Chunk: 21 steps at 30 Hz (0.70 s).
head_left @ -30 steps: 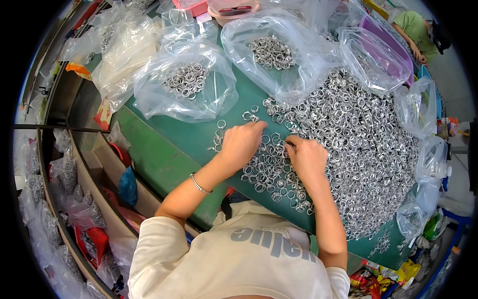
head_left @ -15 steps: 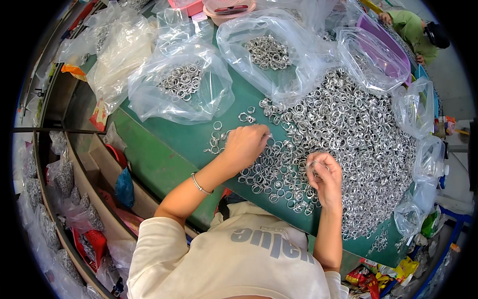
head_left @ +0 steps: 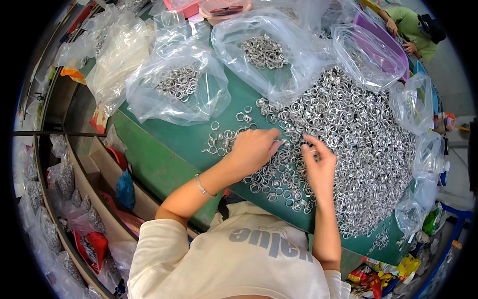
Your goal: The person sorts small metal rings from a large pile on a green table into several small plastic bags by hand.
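A big heap of small silver metal rings [head_left: 348, 134] covers the green table [head_left: 169, 149]. My left hand [head_left: 254, 149] lies palm down on the heap's near edge, fingers together over loose rings. My right hand [head_left: 318, 167] hovers just to its right, fingers curled, pinching what looks like one ring at the fingertips. A few separate rings [head_left: 221, 137] lie spread on the green surface left of my left hand.
Clear plastic bags holding rings [head_left: 179, 82] [head_left: 264, 50] stand open at the back of the table; more empty bags [head_left: 368, 55] line the right side. A pink tray [head_left: 219, 7] sits at the far edge. Another person [head_left: 413, 30] works at top right. Shelves with bagged parts [head_left: 64, 189] run along the left.
My right hand moved away to the right, then came back toward my left hand. My left hand stayed on the rings, shifting slightly.
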Tool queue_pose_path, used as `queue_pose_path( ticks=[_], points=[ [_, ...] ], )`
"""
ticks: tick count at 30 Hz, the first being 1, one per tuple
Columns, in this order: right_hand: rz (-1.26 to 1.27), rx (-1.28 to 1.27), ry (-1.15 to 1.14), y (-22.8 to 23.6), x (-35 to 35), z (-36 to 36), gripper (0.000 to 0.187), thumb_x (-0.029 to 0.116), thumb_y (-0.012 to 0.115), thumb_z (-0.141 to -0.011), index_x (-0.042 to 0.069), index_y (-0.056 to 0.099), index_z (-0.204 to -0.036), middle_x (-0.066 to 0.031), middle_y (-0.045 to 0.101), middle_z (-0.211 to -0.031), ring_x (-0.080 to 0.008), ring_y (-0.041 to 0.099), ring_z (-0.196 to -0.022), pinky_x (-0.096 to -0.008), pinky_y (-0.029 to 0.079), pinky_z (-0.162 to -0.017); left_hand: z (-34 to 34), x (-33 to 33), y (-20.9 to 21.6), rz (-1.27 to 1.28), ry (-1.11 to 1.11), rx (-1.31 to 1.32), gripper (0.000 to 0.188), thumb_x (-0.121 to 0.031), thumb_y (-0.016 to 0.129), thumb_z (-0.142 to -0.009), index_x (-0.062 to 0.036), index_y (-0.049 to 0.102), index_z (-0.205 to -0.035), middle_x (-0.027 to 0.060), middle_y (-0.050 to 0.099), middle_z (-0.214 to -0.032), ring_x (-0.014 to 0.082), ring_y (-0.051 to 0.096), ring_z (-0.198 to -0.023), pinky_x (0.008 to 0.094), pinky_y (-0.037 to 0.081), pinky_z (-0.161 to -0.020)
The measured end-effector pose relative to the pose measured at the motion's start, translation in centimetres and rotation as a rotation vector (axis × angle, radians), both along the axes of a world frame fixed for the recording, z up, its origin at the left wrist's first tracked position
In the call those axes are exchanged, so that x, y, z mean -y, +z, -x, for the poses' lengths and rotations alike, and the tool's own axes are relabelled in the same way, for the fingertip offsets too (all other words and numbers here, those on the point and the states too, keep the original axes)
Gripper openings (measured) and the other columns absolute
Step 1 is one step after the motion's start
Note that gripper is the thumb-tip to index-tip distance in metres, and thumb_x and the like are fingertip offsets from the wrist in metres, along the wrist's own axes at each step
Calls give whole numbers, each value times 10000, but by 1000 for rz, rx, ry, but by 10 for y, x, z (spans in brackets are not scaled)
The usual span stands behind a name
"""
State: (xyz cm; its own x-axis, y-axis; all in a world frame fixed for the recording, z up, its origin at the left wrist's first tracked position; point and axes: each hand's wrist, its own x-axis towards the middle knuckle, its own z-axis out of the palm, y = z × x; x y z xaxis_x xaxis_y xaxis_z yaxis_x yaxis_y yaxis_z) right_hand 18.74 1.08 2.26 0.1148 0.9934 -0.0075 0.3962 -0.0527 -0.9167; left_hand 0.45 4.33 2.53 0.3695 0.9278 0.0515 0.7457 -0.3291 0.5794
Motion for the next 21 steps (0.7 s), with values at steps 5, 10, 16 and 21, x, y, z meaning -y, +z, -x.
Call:
queue_pose_path(
  ticks=[5,10,16,21],
  points=[
    [-69,790,191,0,1,20,231,142,616,-792,79,663,-1009,-126,652,-707,-318,629,-577,-409,493,-529,-15,-10,-24,-22,-61,-28,153,-209,671,-789,-66,652,-840,147,613,-643,337,597,-601,420,463,-531],
    [-13,718,340,22,22,11,188,138,607,-785,74,673,-950,-125,656,-726,-310,634,-610,-406,496,-548,5,-12,-12,273,56,320,123,-148,652,-813,-29,631,-838,63,547,-586,191,515,-504,325,421,-496],
    [109,292,312,19,26,-8,87,93,626,-779,53,691,-822,-110,638,-703,-260,607,-561,-362,466,-531,24,-7,-5,784,104,856,125,-150,583,-913,-31,615,-923,-49,511,-715,21,426,-616,166,322,-513],
    [17,334,54,18,5,7,106,131,657,-803,41,686,-851,-92,640,-704,-238,595,-549,-334,450,-502,29,-1,-10,1042,184,1151,129,-120,555,-919,-7,604,-953,5,556,-780,46,476,-653,164,360,-541]
  ],
)
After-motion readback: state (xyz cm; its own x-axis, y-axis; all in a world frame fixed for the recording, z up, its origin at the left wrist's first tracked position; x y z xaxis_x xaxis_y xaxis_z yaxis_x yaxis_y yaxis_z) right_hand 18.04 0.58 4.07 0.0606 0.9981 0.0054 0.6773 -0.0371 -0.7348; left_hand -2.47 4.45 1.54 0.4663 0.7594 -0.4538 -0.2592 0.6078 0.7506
